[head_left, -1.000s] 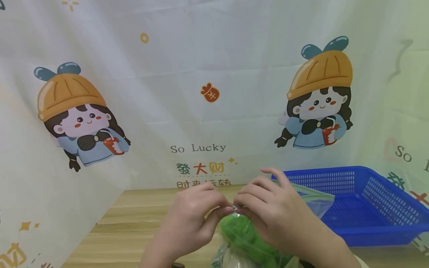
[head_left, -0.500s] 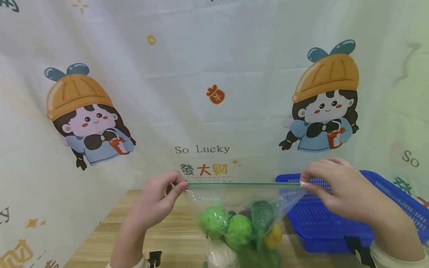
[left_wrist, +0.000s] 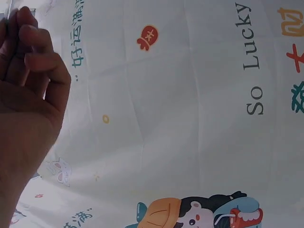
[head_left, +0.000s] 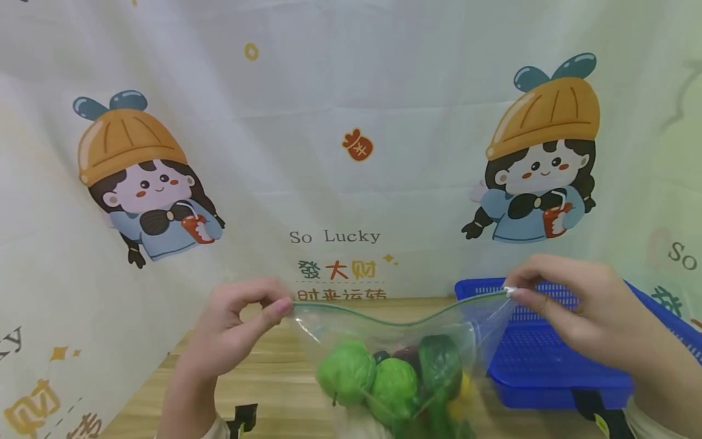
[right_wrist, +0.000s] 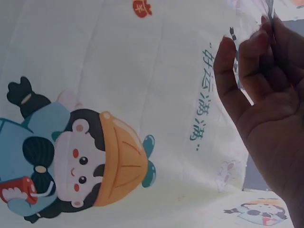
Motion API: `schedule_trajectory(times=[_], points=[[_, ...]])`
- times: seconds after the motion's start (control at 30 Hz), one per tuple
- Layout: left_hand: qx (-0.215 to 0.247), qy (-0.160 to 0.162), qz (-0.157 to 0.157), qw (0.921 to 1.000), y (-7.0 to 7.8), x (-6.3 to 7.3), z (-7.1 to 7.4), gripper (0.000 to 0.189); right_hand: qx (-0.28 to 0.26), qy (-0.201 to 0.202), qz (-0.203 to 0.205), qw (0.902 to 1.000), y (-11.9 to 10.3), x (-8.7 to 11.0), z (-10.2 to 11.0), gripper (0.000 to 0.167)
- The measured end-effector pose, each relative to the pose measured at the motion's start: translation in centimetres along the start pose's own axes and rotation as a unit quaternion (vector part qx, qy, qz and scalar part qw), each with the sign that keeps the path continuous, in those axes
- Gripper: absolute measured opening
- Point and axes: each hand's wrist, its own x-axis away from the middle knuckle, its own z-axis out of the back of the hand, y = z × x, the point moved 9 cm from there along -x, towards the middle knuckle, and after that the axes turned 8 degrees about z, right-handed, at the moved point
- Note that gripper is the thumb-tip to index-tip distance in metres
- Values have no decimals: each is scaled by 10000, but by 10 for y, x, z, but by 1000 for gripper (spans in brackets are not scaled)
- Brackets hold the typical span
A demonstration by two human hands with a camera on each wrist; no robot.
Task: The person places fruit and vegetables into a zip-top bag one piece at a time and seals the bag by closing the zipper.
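A clear zip bag (head_left: 384, 329) with a green zip strip along its top hangs between both hands in the head view. My left hand (head_left: 238, 326) pinches its top left corner between thumb and finger. The top right corner, with a white slider (head_left: 510, 292), is pinched by my right hand (head_left: 576, 311). Inside the bag lie two round green vegetables, one of them (head_left: 347, 372) at the left, a dark green vegetable (head_left: 440, 366), a yellow piece (head_left: 462, 393) and a pale one below. The zip strip sags in the middle. Both wrist views show curled fingers.
A blue plastic basket (head_left: 559, 390) stands on the wooden table (head_left: 263, 366) at the right, partly behind the right hand and the bag. A white printed cloth (head_left: 285, 152) hangs behind and around the table.
The hands were together over the bag, then spread apart and stretched its top edge straight. Now the strip droops, and the hands are slightly farther apart.
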Motion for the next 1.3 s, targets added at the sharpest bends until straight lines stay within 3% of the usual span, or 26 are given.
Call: schedule_trajectory(times=[0.07, 0.13, 0.27, 0.33, 0.37, 0.43, 0.5, 0.57, 0.63, 0.7, 0.77, 0.83, 0.87, 0.93, 1.1, 1.2, 1.3], points=[[-15, 166, 488, 9987, -14, -4, -1, 22, -71, 91, -264, 9996, 7, 0, -3, 40], [-175, 268, 1299, 9910, -40, -7, -6, 19, -68, 95, -597, 9981, 19, 0, -15, 29], [-340, 548, 2882, 9554, -103, -6, -29, 22, 191, -274, -1489, 9883, 51, 3, -55, 12], [-433, 696, 3438, 9355, -126, -1, -42, 22, 242, -663, -1942, 9784, 62, 7, -76, 17], [-512, 685, 3588, 9295, -134, 1, -49, 23, 271, -873, -2131, 9727, 65, 9, -85, 24], [-856, 404, 3684, 9248, -140, 4, -64, 33, 340, -1320, -2352, 9623, 64, 12, -100, 38], [-1320, -10, 3535, 9261, -135, 4, -79, 43, 281, -1700, -2334, 9570, 53, 11, -112, 46], [-1791, -571, 3310, 9247, -124, 4, -94, 48, 153, -2139, -2132, 9532, 36, 9, -124, 47], [-2031, -1299, 3226, 9153, -112, 7, -111, 52, -231, -2731, -1889, 9430, 17, 10, -141, 47], [-2174, -2127, 3189, 8977, -99, 15, -130, 54, -764, -3476, -1943, 9141, 0, 20, -164, 51], [-2244, -2874, 3248, 8726, -91, 26, -149, 59, -1091, -4116, -2017, 8820, -15, 32, -187, 57], [-2427, -3363, 3257, 8497, -88, 38, -167, 63, -1046, -4511, -2047, 8623, -25, 41, -206, 64], [-2543, -3491, 3216, 8426, -87, 42, -176, 64, -981, -4601, -2137, 8562, -27, 45, -212, 66], [-2561, -3599, 3143, 8403, -87, 46, -194, 65, -752, -4636, -2246, 8538, -26, 51, -220, 67], [-2064, -3623, 2823, 8639, -85, 51, -230, 64, -656, -4650, -2890, 8342, -11, 70, -228, 49], [-2203, -3408, 2991, 8637, -92, 53, -233, 67, -801, -4751, -2988, 8238, -5, 79, -235, 58], [-2520, -3156, 3255, 8549, -103, 54, -227, 71, -815, -4731, -2981, 8250, -2, 82, -242, 85]])
